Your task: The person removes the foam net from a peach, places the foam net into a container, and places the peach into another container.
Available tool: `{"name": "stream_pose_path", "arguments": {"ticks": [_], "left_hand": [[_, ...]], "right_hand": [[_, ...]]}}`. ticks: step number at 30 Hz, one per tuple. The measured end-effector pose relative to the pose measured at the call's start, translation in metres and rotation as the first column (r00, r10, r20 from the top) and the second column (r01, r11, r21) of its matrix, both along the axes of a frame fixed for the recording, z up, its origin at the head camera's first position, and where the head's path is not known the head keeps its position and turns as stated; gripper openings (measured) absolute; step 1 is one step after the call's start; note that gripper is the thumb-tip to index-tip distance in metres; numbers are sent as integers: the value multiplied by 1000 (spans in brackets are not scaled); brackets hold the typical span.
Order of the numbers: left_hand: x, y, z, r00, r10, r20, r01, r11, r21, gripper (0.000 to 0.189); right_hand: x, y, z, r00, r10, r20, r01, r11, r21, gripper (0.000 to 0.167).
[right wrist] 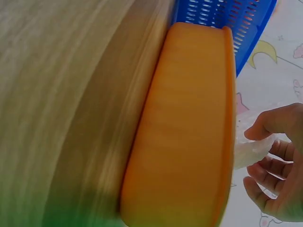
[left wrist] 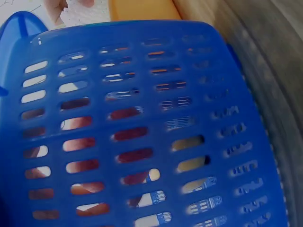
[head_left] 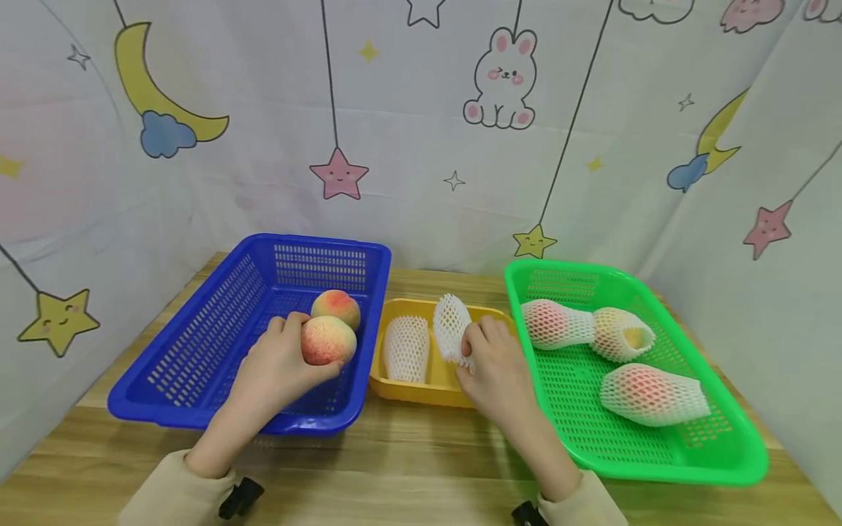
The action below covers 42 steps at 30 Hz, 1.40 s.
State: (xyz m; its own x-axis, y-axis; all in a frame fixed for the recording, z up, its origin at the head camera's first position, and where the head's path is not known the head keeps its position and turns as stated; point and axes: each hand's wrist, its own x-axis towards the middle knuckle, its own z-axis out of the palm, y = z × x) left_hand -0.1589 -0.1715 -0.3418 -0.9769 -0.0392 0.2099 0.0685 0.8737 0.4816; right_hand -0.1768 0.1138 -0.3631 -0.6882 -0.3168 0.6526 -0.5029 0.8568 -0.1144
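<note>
In the head view my left hand [head_left: 275, 359] grips a peach [head_left: 329, 340] over the right side of the blue basket [head_left: 197, 416]. Just behind it a second peach [head_left: 337, 307] sits in that basket. My right hand [head_left: 495, 365] pinches a white foam net sleeve [head_left: 451, 325] by its lower end, above the yellow tray [head_left: 421, 393]. Another foam net [head_left: 406, 349] lies in the tray's left part. In the right wrist view the thumb and fingers close on the net's end [right wrist: 251, 152]. The basket wall hides most of my left hand in its wrist view.
At the right stands a green basket [head_left: 664, 471] with several net-wrapped peaches [head_left: 651, 394] in it. The baskets and tray stand side by side on a wooden table [head_left: 408, 467]. A patterned cloth [head_left: 421, 95] hangs behind them.
</note>
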Motion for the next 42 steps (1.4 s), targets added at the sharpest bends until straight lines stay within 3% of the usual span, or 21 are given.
{"name": "stream_pose_path", "arguments": {"ticks": [4, 11, 19, 28, 33, 37, 42], "left_hand": [[0, 2, -3, 1000, -2, -17, 1, 998, -69, 74], [2, 1, -8, 997, -53, -57, 45, 990, -135, 62], [3, 1, -10, 995, -100, 6, 100, 978, -185, 58], [4, 1, -10, 994, -104, 45, 111, 972, -206, 57], [4, 2, -8, 993, -78, 94, 95, 975, -203, 65], [3, 3, -8, 991, -70, 117, 92, 978, -190, 72], [3, 3, -8, 992, -67, 109, 87, 979, -185, 72]], "right_hand": [[-5, -3, -6, 995, -31, 96, 31, 999, 9, 34], [-10, -10, -12, 962, -72, 262, 71, 997, 15, 31], [-13, -12, -15, 915, -78, 395, 91, 996, -15, 22], [-12, -11, -12, 845, -47, 533, 87, 995, -50, 5], [-9, -11, -5, 811, -92, 578, 142, 989, -42, 20], [-3, -13, 3, 807, -137, 575, 199, 979, -45, 22], [5, -15, 13, 816, -147, 560, 201, 979, -37, 16]]}}
